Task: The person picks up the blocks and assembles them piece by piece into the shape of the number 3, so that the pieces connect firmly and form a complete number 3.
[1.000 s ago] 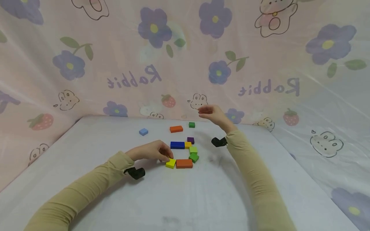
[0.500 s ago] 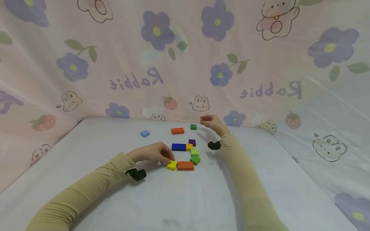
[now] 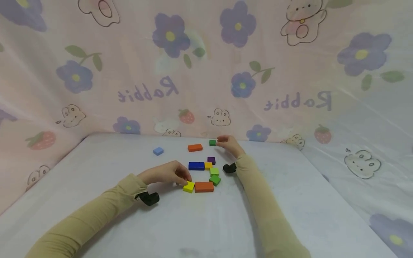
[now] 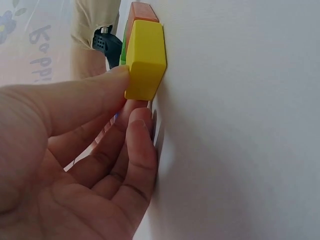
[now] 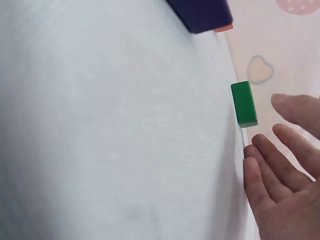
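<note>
My left hand [image 3: 165,173] pinches a small yellow block [image 3: 189,186] at the left end of a row, its thumb against the block in the left wrist view. Touching or close beside it is a long orange-red block [image 3: 204,187]. My right hand [image 3: 230,146] reaches to the far side of the table, fingers apart, just right of a small dark green block [image 3: 212,143]. In the right wrist view a gap shows between those fingers and the green block [image 5: 244,104]. A green block [image 3: 214,180], a lime block [image 3: 214,172], an orange-yellow block [image 3: 208,166] and a blue block [image 3: 196,166] curve round behind.
A purple block [image 3: 211,160] sits behind the orange-yellow one. Farther back lie a second orange-red block [image 3: 195,147] and a light blue block [image 3: 158,151]. A patterned curtain [image 3: 200,71] stands behind the white table [image 3: 180,225].
My right hand has come down and left from above the table's far side to beside the dark green block. The left hand stays at the yellow block.
</note>
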### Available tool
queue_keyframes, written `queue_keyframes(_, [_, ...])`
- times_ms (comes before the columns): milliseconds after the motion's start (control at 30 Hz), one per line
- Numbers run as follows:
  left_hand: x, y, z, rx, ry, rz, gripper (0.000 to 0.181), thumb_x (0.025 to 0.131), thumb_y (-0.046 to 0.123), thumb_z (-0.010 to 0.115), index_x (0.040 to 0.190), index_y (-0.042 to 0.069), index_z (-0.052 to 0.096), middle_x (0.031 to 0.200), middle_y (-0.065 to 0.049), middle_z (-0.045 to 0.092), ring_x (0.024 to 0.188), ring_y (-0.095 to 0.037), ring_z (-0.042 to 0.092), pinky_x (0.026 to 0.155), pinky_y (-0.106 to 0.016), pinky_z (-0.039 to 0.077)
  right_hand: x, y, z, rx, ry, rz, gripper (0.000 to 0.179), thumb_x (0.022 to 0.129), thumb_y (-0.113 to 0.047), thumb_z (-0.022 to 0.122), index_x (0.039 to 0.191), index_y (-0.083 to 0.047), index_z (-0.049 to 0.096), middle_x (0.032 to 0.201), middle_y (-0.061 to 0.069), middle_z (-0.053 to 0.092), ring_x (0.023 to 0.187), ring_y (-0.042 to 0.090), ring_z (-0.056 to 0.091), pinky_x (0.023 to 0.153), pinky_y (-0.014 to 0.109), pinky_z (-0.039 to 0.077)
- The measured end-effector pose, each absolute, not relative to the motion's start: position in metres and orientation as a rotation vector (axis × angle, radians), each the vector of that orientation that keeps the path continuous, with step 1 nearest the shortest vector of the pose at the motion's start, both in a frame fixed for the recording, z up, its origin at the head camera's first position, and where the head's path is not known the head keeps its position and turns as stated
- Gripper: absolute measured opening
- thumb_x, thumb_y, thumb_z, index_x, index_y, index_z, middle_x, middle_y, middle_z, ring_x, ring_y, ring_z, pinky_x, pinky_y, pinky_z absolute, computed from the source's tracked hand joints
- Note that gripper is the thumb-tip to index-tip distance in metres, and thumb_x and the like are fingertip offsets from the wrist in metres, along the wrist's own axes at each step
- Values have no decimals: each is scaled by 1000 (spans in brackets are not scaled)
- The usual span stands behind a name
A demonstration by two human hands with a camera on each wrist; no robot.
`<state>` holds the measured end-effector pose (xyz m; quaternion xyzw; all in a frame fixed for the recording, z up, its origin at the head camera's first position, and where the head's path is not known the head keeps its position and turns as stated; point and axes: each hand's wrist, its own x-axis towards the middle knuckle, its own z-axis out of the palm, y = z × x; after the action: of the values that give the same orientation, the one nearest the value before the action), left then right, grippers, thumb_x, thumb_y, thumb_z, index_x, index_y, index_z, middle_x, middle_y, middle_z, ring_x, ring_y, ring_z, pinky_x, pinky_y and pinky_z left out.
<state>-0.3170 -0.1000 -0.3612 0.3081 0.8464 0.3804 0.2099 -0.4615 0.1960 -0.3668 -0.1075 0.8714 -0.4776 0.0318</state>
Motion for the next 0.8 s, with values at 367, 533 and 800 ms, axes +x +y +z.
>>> queue_keyframes(367, [-314,-103,-364,864,2352,1073,11,87,11,70,98,10,71,87,0,66,73,-16,54,65,-28,44,-462,193,-366,-336,2664,-1434,50,91,-18,66,136,-3,50,131,13,54,118,29,50,102,44,38])
queue_keyframes(533, [-312,-103,-364,891,2344,1095,11,87,11,70,97,10,71,87,0,66,73,-16,54,65,-28,45,-460,189,-364,-370,2661,-1446,53,90,-12,66,137,3,46,134,19,52,122,31,48,103,43,36])
queue_keyframes(800, [-312,-99,-361,879,2342,1098,10,87,10,70,97,10,71,87,0,66,72,-15,54,65,-26,45,-468,189,-365,-364,2660,-1418,53,91,-8,64,138,1,44,135,17,51,125,31,47,104,42,36])
